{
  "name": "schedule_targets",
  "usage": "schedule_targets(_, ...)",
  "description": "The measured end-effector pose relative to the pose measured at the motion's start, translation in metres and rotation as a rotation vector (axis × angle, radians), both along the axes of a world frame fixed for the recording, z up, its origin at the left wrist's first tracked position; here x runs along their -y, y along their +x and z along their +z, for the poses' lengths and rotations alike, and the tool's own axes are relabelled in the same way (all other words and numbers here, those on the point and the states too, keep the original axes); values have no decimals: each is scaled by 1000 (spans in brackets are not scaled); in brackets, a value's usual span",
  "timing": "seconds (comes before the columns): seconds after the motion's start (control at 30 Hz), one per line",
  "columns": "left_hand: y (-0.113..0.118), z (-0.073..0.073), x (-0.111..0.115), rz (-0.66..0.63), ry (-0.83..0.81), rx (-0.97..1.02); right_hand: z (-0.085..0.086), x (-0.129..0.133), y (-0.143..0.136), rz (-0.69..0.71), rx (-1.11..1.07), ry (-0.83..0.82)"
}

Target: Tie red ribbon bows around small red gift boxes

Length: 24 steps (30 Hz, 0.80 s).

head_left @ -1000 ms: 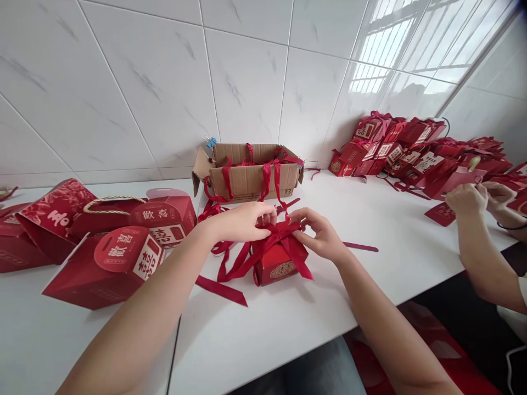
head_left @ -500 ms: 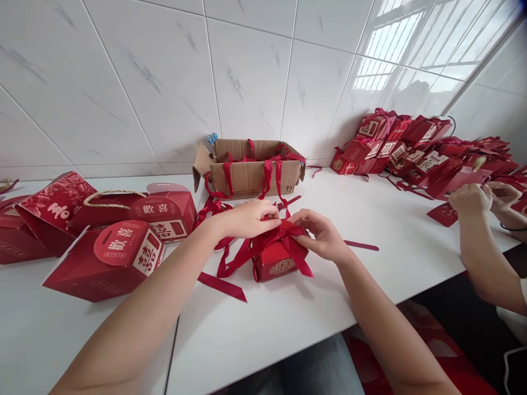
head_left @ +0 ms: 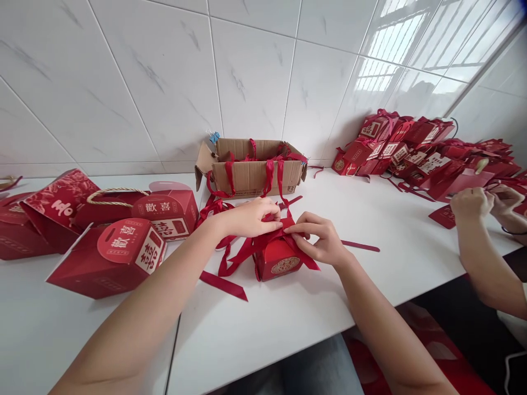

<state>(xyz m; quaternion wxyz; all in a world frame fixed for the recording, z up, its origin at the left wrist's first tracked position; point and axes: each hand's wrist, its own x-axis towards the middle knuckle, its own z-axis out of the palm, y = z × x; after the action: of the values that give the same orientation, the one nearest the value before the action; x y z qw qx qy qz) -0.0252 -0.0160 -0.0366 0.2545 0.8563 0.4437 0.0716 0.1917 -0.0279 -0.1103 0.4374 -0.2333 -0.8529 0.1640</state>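
This looks like a small packing workshop: a long white bench [head_left: 230, 340] runs along a wall of glossy marbled tiles [head_left: 255, 66], many similar red gift boxes [head_left: 368, 151] are piled toward its far right end, a cardboard carton [head_left: 250, 178] against the wall holds red ribbons [head_left: 269, 175], and another person's hands [head_left: 472, 202] are busy farther along the same bench.

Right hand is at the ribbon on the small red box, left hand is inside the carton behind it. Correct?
Not quite: the left hand isn't in the carton. The head view shows it at the top of the small red box, too. The rest holds: the right hand is at the ribbon, the carton behind.
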Motion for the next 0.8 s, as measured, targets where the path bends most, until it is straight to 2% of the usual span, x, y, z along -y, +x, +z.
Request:
schedule_targets(0.17,0,-3,-2,-21,2,29,1,2,-3,-44,31,-44)
schedule_targets(0.47,2,-5,-2,3,16,62,2,4,-3,3,78,-87)
schedule_targets(0.7,1,-12,-9,-13,90,29,4,7,-3,3,82,-175)
schedule_targets(0.8,0,-13,-11,20,116,1,4,7,-3,8,84,-200)
